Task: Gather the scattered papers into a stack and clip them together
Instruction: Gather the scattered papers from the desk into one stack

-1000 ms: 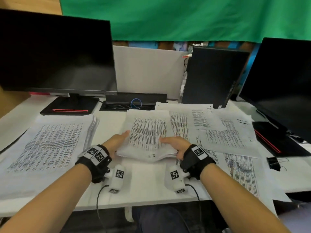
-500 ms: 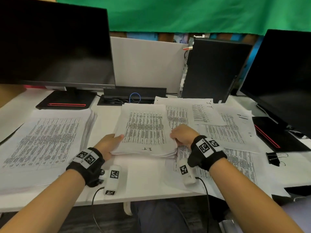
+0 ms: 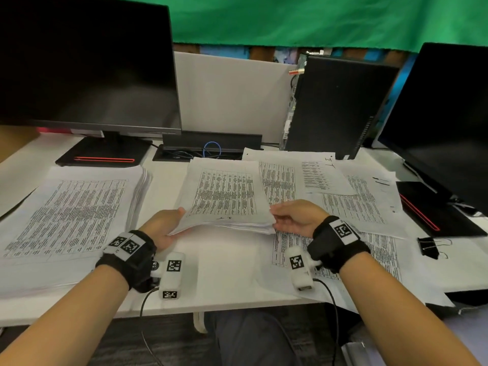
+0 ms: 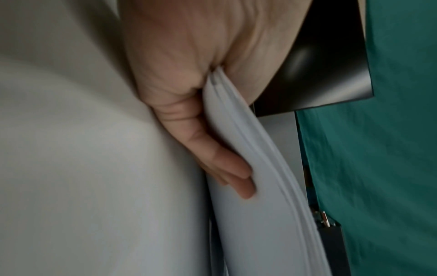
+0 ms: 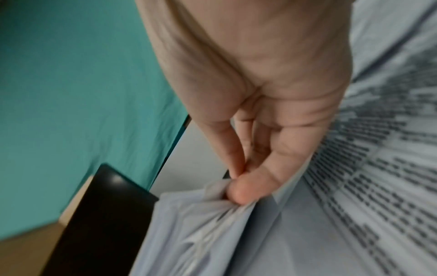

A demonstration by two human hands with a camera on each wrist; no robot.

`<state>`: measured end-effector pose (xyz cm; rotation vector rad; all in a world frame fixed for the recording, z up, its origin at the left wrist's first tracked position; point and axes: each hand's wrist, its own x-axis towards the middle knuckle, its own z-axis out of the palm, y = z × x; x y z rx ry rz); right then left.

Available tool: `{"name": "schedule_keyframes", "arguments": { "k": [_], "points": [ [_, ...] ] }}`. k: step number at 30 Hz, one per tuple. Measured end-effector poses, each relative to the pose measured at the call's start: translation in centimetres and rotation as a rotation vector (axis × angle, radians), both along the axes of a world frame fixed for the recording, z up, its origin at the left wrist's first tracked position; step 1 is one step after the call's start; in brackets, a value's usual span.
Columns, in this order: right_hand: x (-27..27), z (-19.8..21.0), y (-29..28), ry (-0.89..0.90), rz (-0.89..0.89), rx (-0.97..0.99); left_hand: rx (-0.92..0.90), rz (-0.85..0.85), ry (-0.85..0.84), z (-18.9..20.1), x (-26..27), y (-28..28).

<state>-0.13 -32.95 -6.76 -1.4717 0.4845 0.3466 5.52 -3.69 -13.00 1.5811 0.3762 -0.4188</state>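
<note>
- The desk (image 3: 224, 273) is white and runs under both forearms, with loose printed sheets (image 3: 351, 204) lying on it under and beyond the right hand.
- A dark monitor (image 3: 84, 62) stands far beyond the left hand; a second monitor (image 3: 443, 122) stands far out past the right hand.
- A thick pile of printed pages (image 3: 66, 215) lies flat on the desk just outside the left hand.
- The gathered stack of papers (image 3: 224, 196) sits between the two hands, its near edge raised off the desk.
- The left hand (image 3: 163, 228) grasps the stack's near left corner, thumb on top and fingers (image 4: 234, 175) underneath.
- The right hand (image 3: 295, 217) pinches the stack's near right corner between thumb and fingers (image 5: 246, 188).
- A black binder clip (image 3: 429, 247) lies on the desk well outside the right hand, untouched.
</note>
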Motion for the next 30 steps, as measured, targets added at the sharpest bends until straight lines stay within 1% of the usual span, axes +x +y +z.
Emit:
{"name": "schedule_keyframes", "arguments": {
  "k": [2,4,8,11,13,15,16,17,18,19,20,21,23,24,26,28,29,30],
  "points": [
    [-0.1,-0.1,-0.4,-0.008,-0.036,0.148,-0.089,0.017,0.034,0.3,-0.3,0.1],
    [-0.1,-0.1,-0.5,-0.014,-0.037,0.221,-0.14,0.048,0.051,0.3,-0.2,0.2],
    [0.6,0.0,-0.1,-0.016,0.007,0.152,-0.179,0.067,0.06,0.4,-0.2,0.0],
    [1.1,0.2,0.8,-0.017,0.087,0.123,-0.171,0.068,0.057,0.5,-0.4,-0.1],
    [1.6,0.2,1.4,-0.037,0.085,0.15,-0.153,0.058,0.052,0.6,-0.5,0.0],
    [2.2,-0.2,1.8,-0.033,0.039,0.2,-0.134,0.056,0.048,0.8,-0.7,-0.1],
    [2.6,-0.5,1.9,-0.03,0.023,0.166,-0.104,0.054,0.049,1.0,-0.8,-0.2],
    [2.9,-0.5,2.2,-0.038,0.014,0.083,-0.033,0.05,0.035,1.0,-0.8,-0.3],
    [3.0,-0.3,2.6,-0.048,0.034,-0.051,0.052,0.039,0.016,0.8,-0.7,-0.6],
    [3.0,0.1,2.9,-0.075,0.059,-0.257,0.125,0.032,-0.012,0.8,-0.7,-0.8],
    [3.1,0.5,2.9,-0.14,0.061,-0.485,0.168,0.039,-0.047,0.7,-0.7,-1.1],
    [3.0,1.2,2.8,-0.21,0.025,-0.64,0.178,0.049,-0.058,0.7,-0.8,-1.3],
    [2.8,3.1,1.8,-0.33,-0.094,-0.872,0.184,0.053,-0.064,0.5,-0.9,-1.6],
    [3.0,4.1,1.1,-0.388,-0.188,-1.0,0.187,0.044,-0.062,0.6,-1.0,-1.6],
    [3.0,6.3,-0.7,-0.546,-0.415,-1.185,0.201,0.03,-0.089,0.6,-1.1,-1.7],
    [2.9,7.9,-2.0,-0.722,-0.626,-1.132,0.214,0.037,-0.104,0.4,-1.1,-1.7],
    [3.0,8.2,-2.6,-0.77,-0.688,-1.077,0.218,0.032,-0.107,0.4,-1.1,-1.7],
    [3.2,8.4,-3.1,-0.773,-0.71,-1.012,0.217,0.03,-0.115,0.3,-1.1,-1.7]
  ]
}}
